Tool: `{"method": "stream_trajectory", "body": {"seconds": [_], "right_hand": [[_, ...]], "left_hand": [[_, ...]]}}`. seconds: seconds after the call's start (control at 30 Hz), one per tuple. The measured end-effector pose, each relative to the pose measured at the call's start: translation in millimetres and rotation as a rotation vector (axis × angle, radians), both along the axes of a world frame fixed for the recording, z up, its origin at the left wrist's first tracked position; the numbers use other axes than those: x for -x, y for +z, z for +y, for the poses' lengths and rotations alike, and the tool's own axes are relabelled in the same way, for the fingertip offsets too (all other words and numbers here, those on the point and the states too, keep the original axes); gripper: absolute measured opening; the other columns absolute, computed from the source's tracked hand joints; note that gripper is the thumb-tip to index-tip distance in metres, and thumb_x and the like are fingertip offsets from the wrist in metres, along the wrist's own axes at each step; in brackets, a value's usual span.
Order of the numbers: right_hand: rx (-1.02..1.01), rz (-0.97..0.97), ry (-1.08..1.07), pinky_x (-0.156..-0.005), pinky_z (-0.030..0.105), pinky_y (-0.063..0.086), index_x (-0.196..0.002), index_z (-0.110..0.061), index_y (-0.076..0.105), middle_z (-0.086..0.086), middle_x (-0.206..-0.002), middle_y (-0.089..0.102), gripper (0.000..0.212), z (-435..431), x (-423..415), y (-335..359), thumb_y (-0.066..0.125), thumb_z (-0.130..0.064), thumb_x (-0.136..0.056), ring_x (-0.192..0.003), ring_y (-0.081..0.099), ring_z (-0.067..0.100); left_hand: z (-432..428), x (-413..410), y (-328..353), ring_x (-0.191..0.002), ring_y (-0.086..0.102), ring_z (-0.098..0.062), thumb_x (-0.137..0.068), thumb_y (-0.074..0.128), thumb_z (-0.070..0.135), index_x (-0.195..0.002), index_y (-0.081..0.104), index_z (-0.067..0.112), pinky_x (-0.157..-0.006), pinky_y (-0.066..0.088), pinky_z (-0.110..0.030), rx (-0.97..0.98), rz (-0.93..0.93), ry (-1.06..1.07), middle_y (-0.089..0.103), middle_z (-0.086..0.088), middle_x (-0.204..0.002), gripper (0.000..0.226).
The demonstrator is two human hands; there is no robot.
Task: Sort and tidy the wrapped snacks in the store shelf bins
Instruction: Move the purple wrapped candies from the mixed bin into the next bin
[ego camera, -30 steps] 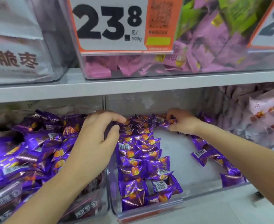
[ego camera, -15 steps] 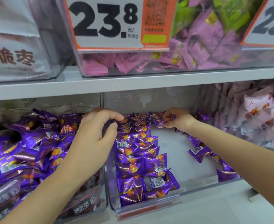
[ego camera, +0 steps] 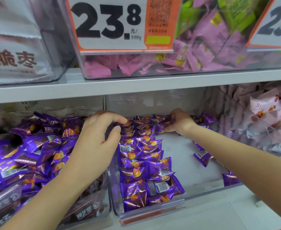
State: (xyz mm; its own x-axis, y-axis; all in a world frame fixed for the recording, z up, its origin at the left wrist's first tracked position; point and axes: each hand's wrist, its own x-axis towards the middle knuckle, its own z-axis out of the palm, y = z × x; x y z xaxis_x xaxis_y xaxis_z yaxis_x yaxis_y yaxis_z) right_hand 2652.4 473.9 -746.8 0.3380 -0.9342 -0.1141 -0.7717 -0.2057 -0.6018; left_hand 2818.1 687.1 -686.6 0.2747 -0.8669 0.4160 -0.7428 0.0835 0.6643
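The clear middle bin (ego camera: 202, 191) stands at the shelf edge, an orange label strip (ego camera: 153, 211) along its front lip. Inside it, against its left wall, a column of purple wrapped snacks (ego camera: 141, 163) runs from the front lip to the back, the packets overlapping. A few loose purple packets (ego camera: 202, 156) lie along the right wall, with bare white floor between them and the column. Just left of the middle bin, a second clear bin (ego camera: 86, 214) is heaped with the same purple snacks in no order. To the right of the middle bin sit pale pink packets (ego camera: 260, 117). At the back of the middle bin, the left hand (ego camera: 95, 140) reaches over the left wall, its index fingertip touching the far end of the column and its thumb curved below; whether it grips anything cannot be told. The right hand (ego camera: 181, 122) is at the back too, pinching a purple snack packet (ego camera: 163, 125) between thumb underneath and fingers on top. Above the middle bin runs a grey shelf board (ego camera: 136, 87), carrying an upper bin (ego camera: 153, 73) of pink and green packets with a price tag (ego camera: 110, 24) reading 23.8.
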Motion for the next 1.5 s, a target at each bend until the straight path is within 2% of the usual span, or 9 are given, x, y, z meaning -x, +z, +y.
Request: {"method": "stream_trajectory", "body": {"seconds": [0.13,0.37,0.5,0.8,0.97,1.13,1.23,1.37,1.5], "right_hand": [[-0.034,-0.055,-0.05,-0.083,0.035,0.051,-0.133,-0.001,0.039,0.017,-0.124,0.054,0.074,1,-4,-4,0.079,-0.008,-0.071,-0.109,0.055,0.032],[-0.035,-0.121,-0.127,-0.08,0.032,0.049,-0.125,-0.003,0.051,0.015,-0.124,0.057,0.058,8,-12,-12,0.076,-0.005,-0.072,-0.109,0.056,0.032],[-0.023,-0.137,-0.179,-0.088,0.035,0.049,-0.136,-0.006,0.038,0.014,-0.132,0.051,0.07,14,-16,-14,0.074,-0.006,-0.076,-0.117,0.052,0.033],[-0.006,-0.114,-0.139,-0.087,0.037,0.048,-0.127,-0.001,0.037,0.019,-0.119,0.055,0.061,26,-18,-10,0.072,-0.005,-0.077,-0.107,0.055,0.033],[0.026,0.02,-0.082,-0.091,0.039,0.047,-0.13,0.004,0.036,0.023,-0.125,0.05,0.063,28,-9,2,0.071,-0.004,-0.078,-0.113,0.051,0.036],[0.111,0.025,-0.039,-0.075,0.038,0.049,-0.122,0.002,0.044,0.021,-0.111,0.056,0.055,44,2,18,0.072,-0.002,-0.075,-0.096,0.056,0.034],[0.26,-0.014,0.094,-0.085,0.035,0.048,-0.124,-0.004,0.05,0.013,-0.116,0.058,0.045,79,1,42,0.063,0.0,-0.081,-0.102,0.057,0.029],[0.504,-0.17,0.491,-0.088,0.005,0.035,-0.122,-0.015,0.057,-0.007,-0.113,0.054,0.034,156,-17,85,0.053,-0.004,-0.09,-0.103,0.049,0.006],[0.715,-0.047,0.838,-0.093,0.031,0.04,-0.114,-0.013,0.062,0.006,-0.112,0.062,0.039,180,-75,99,0.051,0.003,-0.08,-0.105,0.056,0.025]], "left_hand": [[0,0,0,-0.104,0.039,0.012,-0.078,0.04,0.028,-0.092,0.056,0.04,-0.082,0.021,0.007,0.001,0.002,0.0,0.049,0.029,-0.098,0.024],[1,1,1,-0.104,0.038,0.014,-0.078,0.039,0.029,-0.094,0.056,0.039,-0.082,0.02,0.008,-0.009,-0.002,-0.002,0.049,0.029,-0.099,0.025],[0,0,0,-0.103,0.038,0.014,-0.078,0.04,0.029,-0.093,0.056,0.04,-0.081,0.02,0.008,-0.016,0.005,-0.001,0.048,0.03,-0.099,0.024],[2,0,2,-0.103,0.043,0.006,-0.089,0.045,0.026,-0.091,0.055,0.042,-0.08,0.023,0.006,-0.02,0.034,0.004,0.051,0.027,-0.099,0.019],[7,-6,6,-0.085,0.053,-0.002,-0.089,0.053,0.015,-0.092,0.06,0.038,-0.076,0.036,-0.007,0.004,0.149,0.015,0.058,0.014,-0.097,0.025],[25,-28,18,-0.078,0.056,-0.004,-0.088,0.052,0.009,-0.087,0.06,0.037,-0.072,0.043,-0.021,0.013,0.121,0.128,0.061,0.008,-0.098,0.029],[45,-55,30,-0.082,0.053,-0.014,-0.088,0.05,0.008,-0.089,0.064,0.031,-0.079,0.042,-0.035,-0.019,-0.12,0.268,0.063,0.01,-0.091,0.027],[70,-93,32,-0.101,0.054,-0.034,-0.085,0.048,0.015,-0.096,0.068,0.028,-0.093,0.039,-0.046,-0.194,-0.36,0.442,0.068,-0.003,-0.103,0.026],[86,-106,30,-0.101,0.051,-0.033,-0.082,0.057,0.006,-0.097,0.068,0.028,-0.091,0.038,-0.046,-0.218,-0.332,0.466,0.065,-0.004,-0.098,0.028]]}}
